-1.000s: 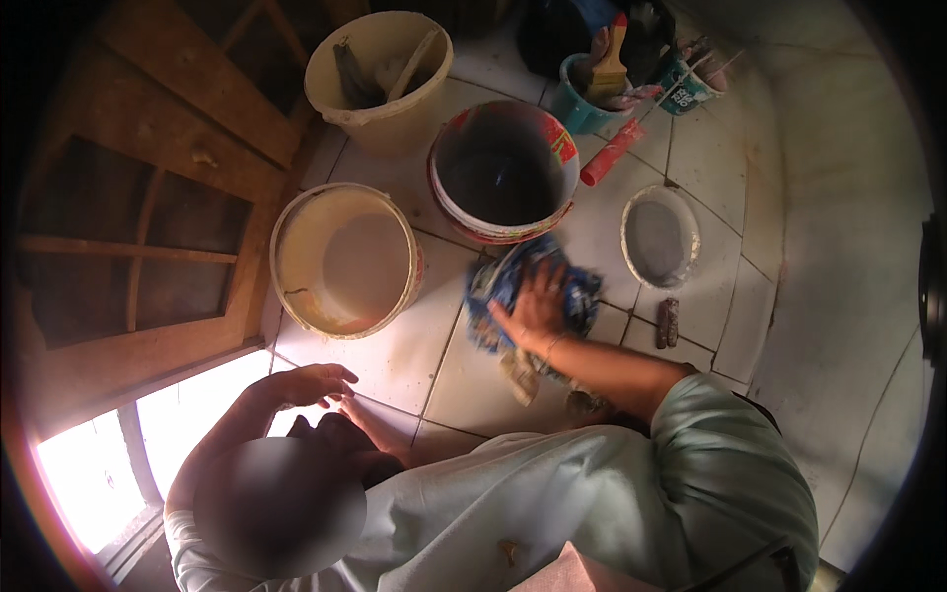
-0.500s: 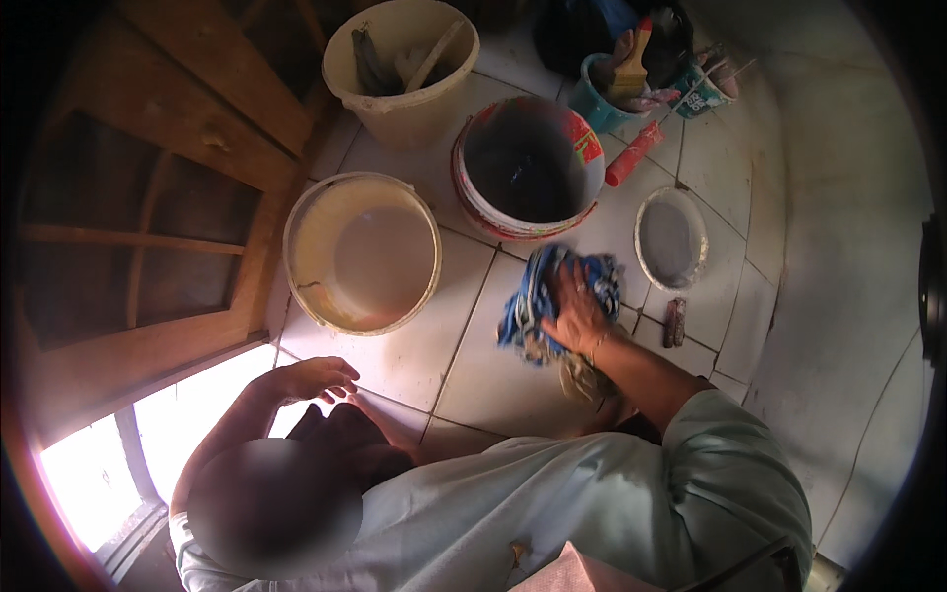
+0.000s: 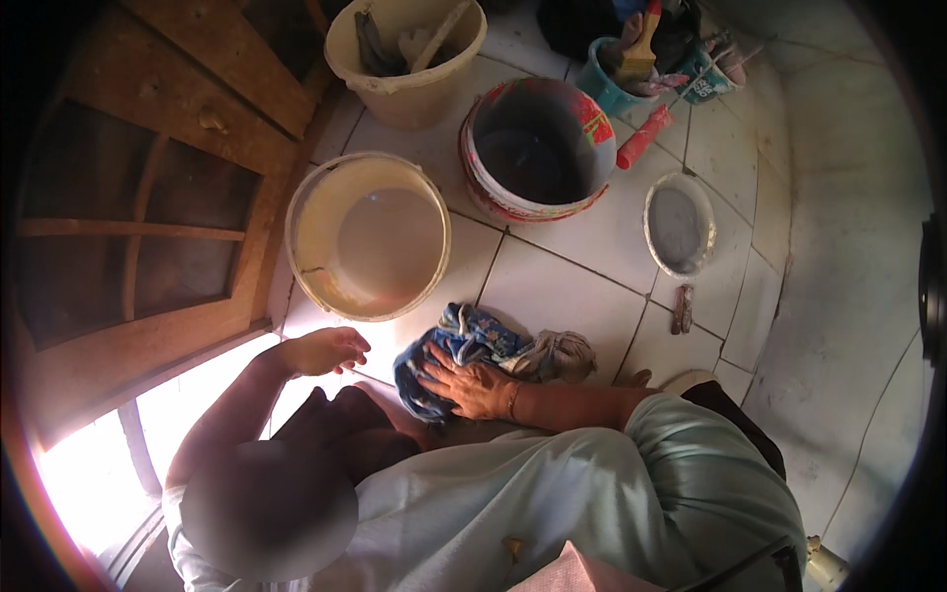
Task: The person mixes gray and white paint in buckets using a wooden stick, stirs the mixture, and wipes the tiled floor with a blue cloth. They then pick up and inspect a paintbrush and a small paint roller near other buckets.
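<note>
My right hand (image 3: 475, 387) presses flat on a crumpled blue patterned cloth (image 3: 483, 335), its fingers spread over it. The cloth lies on the white tiled floor (image 3: 552, 286) close in front of me, with a pale beige end trailing to the right. My left hand (image 3: 330, 351) is raised beside my knee at the left, fingers loosely bent and apart, nothing in them. Just beyond the hands stands a cream bucket (image 3: 298, 247) with cloudy liquid in it. A white bucket with red paint marks (image 3: 483, 187) stands farther back, dark inside.
Another cream bucket (image 3: 404, 104) at the back holds tools. Beside it to the right are a teal pot (image 3: 604, 89) with a paintbrush (image 3: 641, 49), a second teal pot (image 3: 698, 84) and a red roller (image 3: 643, 138). A small tub (image 3: 710, 232) stands near the right wall; a wooden door (image 3: 148, 326) is at left.
My right hand has swept the cloth left and toward me across the tiles, from beside the small tub to near my knees. The left hand has risen slightly and stays empty.
</note>
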Tool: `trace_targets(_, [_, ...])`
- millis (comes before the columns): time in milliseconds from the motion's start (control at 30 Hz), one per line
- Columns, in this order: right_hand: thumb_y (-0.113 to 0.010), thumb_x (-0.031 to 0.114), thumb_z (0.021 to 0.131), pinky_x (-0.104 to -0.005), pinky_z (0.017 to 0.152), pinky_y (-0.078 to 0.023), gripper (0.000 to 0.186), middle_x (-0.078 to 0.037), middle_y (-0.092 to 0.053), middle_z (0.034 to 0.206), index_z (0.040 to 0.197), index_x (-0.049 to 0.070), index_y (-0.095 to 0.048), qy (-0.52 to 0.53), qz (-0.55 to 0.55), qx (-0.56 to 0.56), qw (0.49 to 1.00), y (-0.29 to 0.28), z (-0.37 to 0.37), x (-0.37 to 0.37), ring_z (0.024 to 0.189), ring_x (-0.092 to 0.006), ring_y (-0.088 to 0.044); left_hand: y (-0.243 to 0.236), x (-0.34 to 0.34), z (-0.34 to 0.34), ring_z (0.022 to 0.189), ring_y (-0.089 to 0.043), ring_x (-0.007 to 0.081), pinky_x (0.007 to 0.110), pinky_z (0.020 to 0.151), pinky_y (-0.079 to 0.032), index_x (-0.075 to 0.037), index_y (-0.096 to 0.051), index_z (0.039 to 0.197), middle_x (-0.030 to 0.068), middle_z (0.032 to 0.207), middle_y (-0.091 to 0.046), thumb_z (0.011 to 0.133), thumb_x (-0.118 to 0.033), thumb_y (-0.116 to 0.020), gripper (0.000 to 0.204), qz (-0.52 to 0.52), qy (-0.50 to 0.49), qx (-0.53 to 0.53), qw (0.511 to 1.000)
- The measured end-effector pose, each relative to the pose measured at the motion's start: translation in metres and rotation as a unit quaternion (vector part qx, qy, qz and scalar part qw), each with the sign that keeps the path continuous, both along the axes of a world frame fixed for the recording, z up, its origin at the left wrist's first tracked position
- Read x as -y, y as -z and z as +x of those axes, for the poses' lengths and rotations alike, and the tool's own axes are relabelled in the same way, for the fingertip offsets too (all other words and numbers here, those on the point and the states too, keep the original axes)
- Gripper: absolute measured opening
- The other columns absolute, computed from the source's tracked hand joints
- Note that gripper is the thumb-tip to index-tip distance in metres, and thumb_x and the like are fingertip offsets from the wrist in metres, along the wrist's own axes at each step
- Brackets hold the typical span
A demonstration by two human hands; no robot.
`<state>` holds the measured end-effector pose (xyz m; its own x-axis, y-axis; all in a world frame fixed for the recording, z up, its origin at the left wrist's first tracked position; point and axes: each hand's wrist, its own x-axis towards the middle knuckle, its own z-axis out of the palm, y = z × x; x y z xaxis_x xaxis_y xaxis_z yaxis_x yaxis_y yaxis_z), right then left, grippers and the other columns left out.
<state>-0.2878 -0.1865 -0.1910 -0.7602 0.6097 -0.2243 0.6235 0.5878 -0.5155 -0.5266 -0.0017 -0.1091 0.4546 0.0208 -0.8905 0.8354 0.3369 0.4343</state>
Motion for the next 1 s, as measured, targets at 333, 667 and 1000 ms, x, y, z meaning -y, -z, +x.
trace_targets(333, [-0.068,0.045,0.070,-0.0511,0.111,-0.014,0.087,-0.026,-0.029,0.139,0.134,-0.003,-0.035,0.288,0.032,0.172,0.941,-0.005,0.161,-0.016,0.132,-0.0485,-0.016,0.016,0.010,-0.019,0.094,-0.056,0.0184,0.031,0.079,-0.048,0.001,-0.050,0.118,0.0119,0.107,-0.059,0.090,-0.023,-0.048,0.037,0.018,-0.044,-0.035,0.998])
trace_targets(667, [-0.052,0.050,0.083,-0.0558,0.108,-0.015,0.085,-0.036,-0.023,0.137,0.137,-0.008,-0.024,0.434,0.021,0.319,0.843,0.012,0.200,0.046,0.128,-0.0551,-0.018,0.012,0.001,-0.011,0.095,-0.056,0.0188,0.032,0.084,-0.047,0.001,-0.050,0.118,0.0120,0.108,-0.058,0.091,-0.023,-0.049,0.036,0.028,-0.053,0.007,0.998])
trace_targets(1000, [-0.056,0.039,0.080,-0.0495,0.085,-0.043,0.045,-0.030,-0.053,0.108,0.093,-0.002,-0.067,0.182,-0.179,0.356,0.899,-0.041,0.180,0.044,0.103,-0.0433,-0.051,-0.011,0.012,0.008,0.105,-0.055,0.0181,0.031,0.088,-0.046,-0.005,-0.050,0.119,0.0105,0.113,-0.058,0.090,-0.021,-0.049,0.033,0.028,0.048,0.028,0.998])
